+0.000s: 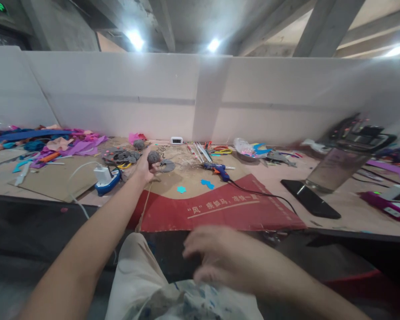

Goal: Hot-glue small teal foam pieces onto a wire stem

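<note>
One grey ball [154, 157] is grasped in the left hand [148, 170] at ten o'clock from the centre of the cardboard sheet [226, 195]. Right hand [216, 255], blurred, unclenched and released, is at six o'clock. Glue gun [221, 171] lies toward one o'clock, black phone [310, 198] at three.

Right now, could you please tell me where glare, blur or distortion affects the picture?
In the head view, ceiling lights flare white above the partition; the right hand is blurred, while the left hand, holding the grey ball, is clearer; toward the right edge, the bottle leans, perhaps from wide-angle distortion.
</note>
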{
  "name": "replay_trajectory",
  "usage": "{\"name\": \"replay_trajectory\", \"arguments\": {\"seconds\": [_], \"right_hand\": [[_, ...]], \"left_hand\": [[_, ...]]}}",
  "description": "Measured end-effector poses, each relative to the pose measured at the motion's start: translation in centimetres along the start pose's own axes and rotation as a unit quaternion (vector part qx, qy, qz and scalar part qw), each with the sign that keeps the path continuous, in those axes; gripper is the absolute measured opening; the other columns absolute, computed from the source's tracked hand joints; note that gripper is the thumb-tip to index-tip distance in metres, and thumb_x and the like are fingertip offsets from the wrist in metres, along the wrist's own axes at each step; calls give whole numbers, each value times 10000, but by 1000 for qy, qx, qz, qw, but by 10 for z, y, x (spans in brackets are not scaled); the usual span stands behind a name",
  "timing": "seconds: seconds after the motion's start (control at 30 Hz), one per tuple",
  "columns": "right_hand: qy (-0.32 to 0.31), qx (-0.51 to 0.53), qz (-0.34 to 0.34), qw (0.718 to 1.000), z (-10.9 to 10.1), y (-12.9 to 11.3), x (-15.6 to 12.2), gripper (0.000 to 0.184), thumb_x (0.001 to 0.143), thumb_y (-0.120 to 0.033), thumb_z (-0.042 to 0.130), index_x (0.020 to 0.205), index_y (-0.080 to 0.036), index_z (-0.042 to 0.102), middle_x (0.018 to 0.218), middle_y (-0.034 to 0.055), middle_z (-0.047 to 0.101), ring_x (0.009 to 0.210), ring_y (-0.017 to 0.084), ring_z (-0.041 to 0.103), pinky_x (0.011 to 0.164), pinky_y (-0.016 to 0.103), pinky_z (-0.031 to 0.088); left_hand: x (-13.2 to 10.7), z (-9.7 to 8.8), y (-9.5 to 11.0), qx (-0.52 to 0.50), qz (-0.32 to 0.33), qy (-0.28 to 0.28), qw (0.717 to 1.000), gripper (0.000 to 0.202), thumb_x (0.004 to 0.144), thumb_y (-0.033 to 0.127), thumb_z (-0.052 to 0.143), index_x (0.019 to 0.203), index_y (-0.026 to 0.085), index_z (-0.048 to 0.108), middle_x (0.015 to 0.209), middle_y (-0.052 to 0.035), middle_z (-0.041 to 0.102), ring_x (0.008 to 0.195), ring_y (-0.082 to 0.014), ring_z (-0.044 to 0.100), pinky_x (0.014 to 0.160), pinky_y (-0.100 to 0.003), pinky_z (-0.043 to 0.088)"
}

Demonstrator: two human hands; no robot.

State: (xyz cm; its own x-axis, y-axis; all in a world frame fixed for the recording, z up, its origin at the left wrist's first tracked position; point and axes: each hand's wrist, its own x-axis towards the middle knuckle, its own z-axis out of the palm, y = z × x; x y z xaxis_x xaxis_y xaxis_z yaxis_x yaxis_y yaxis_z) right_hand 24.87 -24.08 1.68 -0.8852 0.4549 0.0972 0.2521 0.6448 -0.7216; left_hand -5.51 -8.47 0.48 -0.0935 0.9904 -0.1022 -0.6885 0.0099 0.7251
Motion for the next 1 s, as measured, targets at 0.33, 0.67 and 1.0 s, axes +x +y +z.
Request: {"name": "replay_trajectory", "arguments": {"seconds": [0.33,0.67,1.0], "right_hand": [[291,261,8,920,-21,60,169,714,639,-210,787,1278,-224,469,1137,62,614,1014,179,612,850,317,517],[222,322,76,917,-8,77,164,180,887,-236,478,769,-174,599,492,-66,464,426,65,423,437,186,334],[204,376,98,898,-9,76,150,181,849,-319,566,870,-170,667,488,-77,473,394,50,395,403,173,304]], "left_hand": [[-30,13,-8,144,18,-234,961,368,774,410,711,1005,129,654,864,-122,675,626,-175,635,500,-252,515],[-9,3,12,30,53,-87,994,320,907,434,540,858,126,611,760,-101,664,529,-113,608,279,-112,265],[15,-14,16,-40,98,184,977,138,819,75,584,752,167,506,611,22,552,505,-76,570,442,-135,484]]}}
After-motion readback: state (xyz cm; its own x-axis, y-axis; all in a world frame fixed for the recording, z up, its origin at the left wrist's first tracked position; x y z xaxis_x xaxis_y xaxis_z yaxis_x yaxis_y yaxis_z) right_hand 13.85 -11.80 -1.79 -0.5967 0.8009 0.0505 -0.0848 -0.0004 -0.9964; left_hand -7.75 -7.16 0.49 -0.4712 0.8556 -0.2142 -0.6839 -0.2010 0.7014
